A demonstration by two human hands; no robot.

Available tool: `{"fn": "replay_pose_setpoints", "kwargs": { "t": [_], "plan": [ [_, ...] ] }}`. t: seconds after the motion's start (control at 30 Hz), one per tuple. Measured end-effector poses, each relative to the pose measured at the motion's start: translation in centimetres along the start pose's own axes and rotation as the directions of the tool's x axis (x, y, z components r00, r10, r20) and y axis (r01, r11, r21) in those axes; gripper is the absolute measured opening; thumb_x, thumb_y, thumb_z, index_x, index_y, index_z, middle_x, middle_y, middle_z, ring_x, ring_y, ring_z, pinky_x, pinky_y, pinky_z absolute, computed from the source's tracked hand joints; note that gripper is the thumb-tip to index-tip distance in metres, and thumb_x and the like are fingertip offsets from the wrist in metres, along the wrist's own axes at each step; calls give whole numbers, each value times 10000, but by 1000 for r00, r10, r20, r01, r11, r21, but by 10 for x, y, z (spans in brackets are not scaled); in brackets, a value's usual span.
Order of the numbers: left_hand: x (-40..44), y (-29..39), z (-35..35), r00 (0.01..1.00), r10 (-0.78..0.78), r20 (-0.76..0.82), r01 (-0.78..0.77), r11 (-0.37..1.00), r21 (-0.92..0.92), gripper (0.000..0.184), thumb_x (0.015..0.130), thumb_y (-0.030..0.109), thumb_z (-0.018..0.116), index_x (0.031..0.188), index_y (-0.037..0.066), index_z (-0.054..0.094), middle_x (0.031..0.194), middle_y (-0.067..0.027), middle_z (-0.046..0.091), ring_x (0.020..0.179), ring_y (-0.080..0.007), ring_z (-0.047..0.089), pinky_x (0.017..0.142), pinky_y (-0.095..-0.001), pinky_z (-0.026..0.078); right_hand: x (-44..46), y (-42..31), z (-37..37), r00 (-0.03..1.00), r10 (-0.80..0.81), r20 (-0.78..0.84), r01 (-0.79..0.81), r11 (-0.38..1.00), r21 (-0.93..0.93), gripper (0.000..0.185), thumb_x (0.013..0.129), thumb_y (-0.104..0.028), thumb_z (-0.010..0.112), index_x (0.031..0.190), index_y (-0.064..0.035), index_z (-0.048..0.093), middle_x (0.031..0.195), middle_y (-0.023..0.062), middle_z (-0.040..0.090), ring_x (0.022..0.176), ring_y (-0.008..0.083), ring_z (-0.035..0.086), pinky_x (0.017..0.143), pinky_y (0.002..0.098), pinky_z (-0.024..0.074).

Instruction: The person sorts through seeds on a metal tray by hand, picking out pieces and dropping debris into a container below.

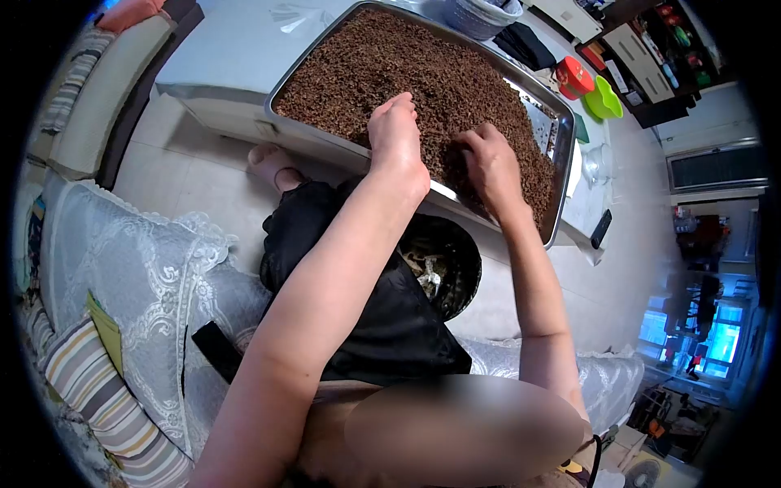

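Grains: brown and loose, the grains spread over most of the tray, thinning to bare metal near its far right corner.
Left hand: here's the left hand, over the near edge, fingers bent at the grains; can't tell whether it's gripping any.
Right hand: the right hand is farther right, inside that edge, fingers curled down; what's in them, if anything, is hidden.
Technique: light fingertips look best here, raking thin layers inward, since a hard push could spill grains over that edge.
Table: the tray lies along the table's near edge.
Below: a dark bin stands near.
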State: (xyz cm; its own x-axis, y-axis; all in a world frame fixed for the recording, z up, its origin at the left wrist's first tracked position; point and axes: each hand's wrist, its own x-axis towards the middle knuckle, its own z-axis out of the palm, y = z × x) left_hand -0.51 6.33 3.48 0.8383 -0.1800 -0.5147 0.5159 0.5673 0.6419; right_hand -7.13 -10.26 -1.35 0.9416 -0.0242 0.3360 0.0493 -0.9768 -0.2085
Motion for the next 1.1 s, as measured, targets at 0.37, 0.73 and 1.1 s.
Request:
{"fn": "replay_pose_setpoints", "kwargs": {
  "t": [0.37, 0.73, 1.1],
  "plan": [
    [0, -17, 14, 997, -70, 40, 66, 992, 108, 326, 943, 155, 537, 1247, 46, 588, 1199, -52, 573, 1102, -134, 528, 967, -305, 398, -34, 49, -61, 794, 535, 288, -555, 447, 702, 313, 1017, -177, 534, 1247, 30, 581, 970, 96, 699, 794, 159, 718, 527, 227, 518],
    [9, -44, 19, 922, -186, 339, 50, 927, 373, 327, 955, 91, 518, 1259, -9, 587, 1116, -71, 652, 976, -137, 627, 856, -278, 490, -27, 48, -48, 744, 561, 364, -561, 227, 796, 287, 950, -173, 656, 1187, -22, 595, 893, 14, 678, 696, 71, 624, 514, 184, 413],
    [41, -88, 29, 827, -181, 532, -143, 848, 511, 234, 922, 132, 668, 1095, -26, 660, 954, -71, 693, 828, -123, 662, 707, -236, 532, -21, 23, -39, 830, 538, 145, -459, 512, 726, 228, 934, -110, 660, 1122, -7, 584, 868, 17, 637, 717, 66, 584, 558, 198, 451]
  ]
}}
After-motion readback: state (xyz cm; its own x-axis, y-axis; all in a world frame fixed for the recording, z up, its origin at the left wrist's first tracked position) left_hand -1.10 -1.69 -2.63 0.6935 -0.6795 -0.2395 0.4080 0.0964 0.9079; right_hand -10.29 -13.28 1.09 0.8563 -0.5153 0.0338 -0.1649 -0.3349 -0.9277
